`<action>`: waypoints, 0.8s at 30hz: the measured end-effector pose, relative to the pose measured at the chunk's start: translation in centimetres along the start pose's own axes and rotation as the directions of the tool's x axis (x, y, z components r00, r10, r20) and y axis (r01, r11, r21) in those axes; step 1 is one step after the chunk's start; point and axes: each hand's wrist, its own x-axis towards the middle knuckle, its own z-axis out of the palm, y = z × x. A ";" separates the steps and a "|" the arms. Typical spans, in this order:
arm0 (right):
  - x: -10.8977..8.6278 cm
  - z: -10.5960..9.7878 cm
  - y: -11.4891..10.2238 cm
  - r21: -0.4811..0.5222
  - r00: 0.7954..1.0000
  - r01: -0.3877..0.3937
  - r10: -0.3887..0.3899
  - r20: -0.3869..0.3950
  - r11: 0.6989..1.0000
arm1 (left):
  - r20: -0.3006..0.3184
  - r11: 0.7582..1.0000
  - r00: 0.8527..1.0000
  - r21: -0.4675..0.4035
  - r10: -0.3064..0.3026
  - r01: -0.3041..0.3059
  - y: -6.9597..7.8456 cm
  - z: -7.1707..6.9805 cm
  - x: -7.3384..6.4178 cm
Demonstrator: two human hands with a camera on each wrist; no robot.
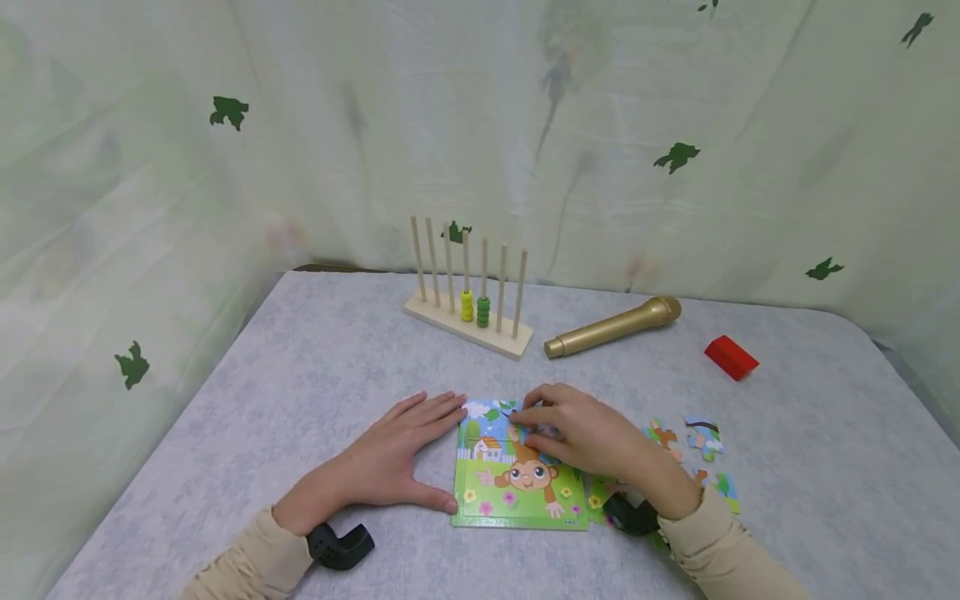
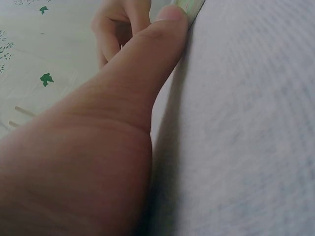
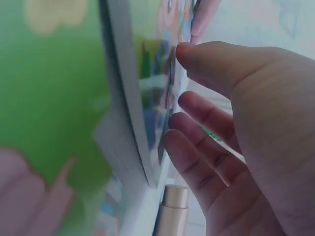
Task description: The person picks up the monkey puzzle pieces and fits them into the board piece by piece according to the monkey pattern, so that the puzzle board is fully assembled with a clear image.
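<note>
A picture puzzle point(image 1: 517, 500) with a monkey, a small house and flowers lies flat on the table. My left hand point(image 1: 397, 450) rests beside it, fingertips at its upper left edge and thumb point(image 2: 170, 29) against its lower left edge. Above the upper right part of the picture, my right hand point(image 1: 581, 429) has bent fingers and an opposed thumb about a puzzle piece point(image 3: 171, 83) at the board's surface. The hand hides most of that piece in the head view. Loose puzzle pieces point(image 1: 703, 437) lie to the right, partly behind the right forearm.
Behind the puzzle stands a wooden peg rack point(image 1: 468, 329) with yellow and green beads on two pegs. A gold toy microphone point(image 1: 611, 327) lies to its right, then a red block point(image 1: 731, 358). A leaf-patterned curtain point(image 1: 480, 125) hangs behind the table point(image 1: 300, 367).
</note>
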 end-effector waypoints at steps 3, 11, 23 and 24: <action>-0.1 -0.3 0.0 -0.007 1.000 -0.007 0.007 -0.004 1.000 | 0.005 1.000 1.000 0.003 -0.003 0.003 0.0 0.0 0.0; -0.6 -2.1 0.1 0.000 0.999 -0.033 0.033 -0.034 0.999 | -0.010 0.999 1.000 0.026 0.020 -0.019 0.2 -0.2 0.0; -1.8 -4.4 0.3 0.017 0.992 -0.064 0.066 -0.104 0.998 | -0.014 0.999 1.000 0.028 0.024 -0.023 0.3 -0.2 0.0; -1.9 -4.5 0.3 0.018 0.992 -0.070 0.071 -0.106 0.997 | -0.016 0.999 1.000 0.029 0.025 -0.025 0.2 -0.2 0.0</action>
